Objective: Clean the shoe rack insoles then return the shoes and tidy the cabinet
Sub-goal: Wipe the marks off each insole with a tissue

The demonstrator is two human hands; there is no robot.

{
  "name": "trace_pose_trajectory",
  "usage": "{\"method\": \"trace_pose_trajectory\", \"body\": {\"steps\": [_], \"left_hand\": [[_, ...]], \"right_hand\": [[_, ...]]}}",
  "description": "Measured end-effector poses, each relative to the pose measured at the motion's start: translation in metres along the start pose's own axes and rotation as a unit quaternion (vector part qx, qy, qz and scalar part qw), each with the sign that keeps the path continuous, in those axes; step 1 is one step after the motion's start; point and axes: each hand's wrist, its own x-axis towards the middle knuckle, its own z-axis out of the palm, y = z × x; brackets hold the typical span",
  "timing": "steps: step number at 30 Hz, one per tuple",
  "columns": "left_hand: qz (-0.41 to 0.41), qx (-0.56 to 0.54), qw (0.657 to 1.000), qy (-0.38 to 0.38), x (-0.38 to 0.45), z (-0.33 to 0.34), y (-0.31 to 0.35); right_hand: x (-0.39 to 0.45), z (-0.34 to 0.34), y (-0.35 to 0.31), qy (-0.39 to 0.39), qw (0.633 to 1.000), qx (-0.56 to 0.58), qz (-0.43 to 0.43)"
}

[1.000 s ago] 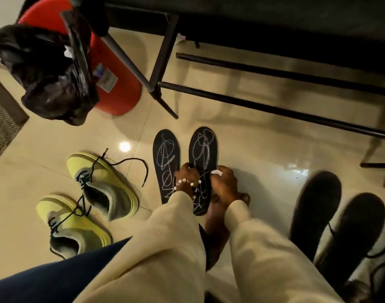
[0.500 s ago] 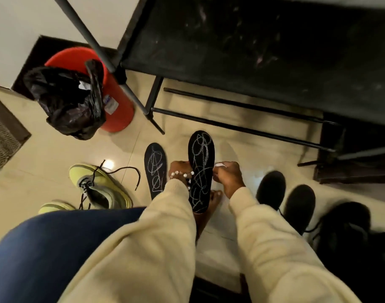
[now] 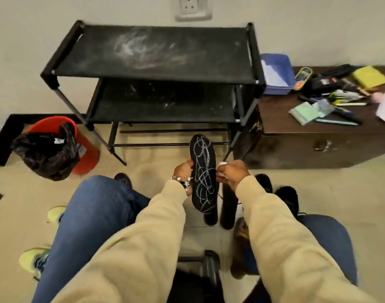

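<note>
Holding the scribbled insole up off the floor in front of the shoe rack, my left hand grips its left edge while my right hand pinches a small white wipe against its right edge; my hands are apart, with the insole between them.

My grip is only on the edges, so I judge that hard rubbing could bend the insole or twist it out of my left fingers and onto the floor. The wipe is small, and it may just smear the white marks. The rack's top shelf is dusty too, so shoes put back too soon would pick that up.

From this one head view I count one insole in hand and two dark ones lying on the floor beneath it. Two yellow-green sneakers show at my left knee, two black shoes at my right. One red bin holds one black bag, and one cluttered brown cabinet stands beside the rack.
</note>
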Motion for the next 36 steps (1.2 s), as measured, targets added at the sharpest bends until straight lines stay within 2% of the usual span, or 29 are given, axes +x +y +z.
{"method": "trace_pose_trajectory", "body": {"steps": [3, 10, 14, 17, 22, 24, 26, 30, 33, 36], "left_hand": [[-0.025, -0.041, 0.996, -0.078, -0.032, 0.037, -0.004], [-0.051, 0.028, 0.965, -0.256, -0.066, 0.119, 0.014], [-0.061, 0.069, 0.952, -0.293, -0.057, 0.164, 0.026], [-0.091, 0.072, 0.936, -0.333, -0.039, 0.187, 0.031], [-0.075, 0.036, 0.951, -0.299, 0.008, 0.207, 0.034], [-0.037, 0.033, 0.967, -0.251, 0.024, 0.211, 0.036], [0.028, 0.084, 0.977, -0.195, 0.04, 0.216, 0.038], [0.131, 0.189, 0.962, -0.146, 0.053, 0.226, 0.043], [0.162, 0.249, 0.945, -0.14, 0.055, 0.229, 0.044], [0.17, 0.311, 0.922, -0.156, 0.052, 0.224, 0.046]], "right_hand": [[-0.031, -0.039, -0.012, 0.024, 0.999, 0.026, -0.032], [-0.063, -0.117, -0.047, 0.115, 0.975, 0.156, -0.113], [-0.049, -0.147, -0.062, 0.18, 0.958, 0.173, -0.141], [-0.03, -0.163, -0.069, 0.191, 0.954, 0.178, -0.149], [0.006, -0.174, -0.078, 0.173, 0.954, 0.196, -0.147], [0.02, -0.176, -0.083, 0.171, 0.955, 0.2, -0.136], [0.035, -0.176, -0.087, 0.167, 0.962, 0.173, -0.128], [0.048, -0.168, -0.083, 0.156, 0.981, 0.083, -0.08], [0.049, -0.161, -0.077, 0.117, 0.987, 0.107, -0.039], [0.051, -0.161, -0.077, 0.132, 0.983, 0.114, -0.048]]}}
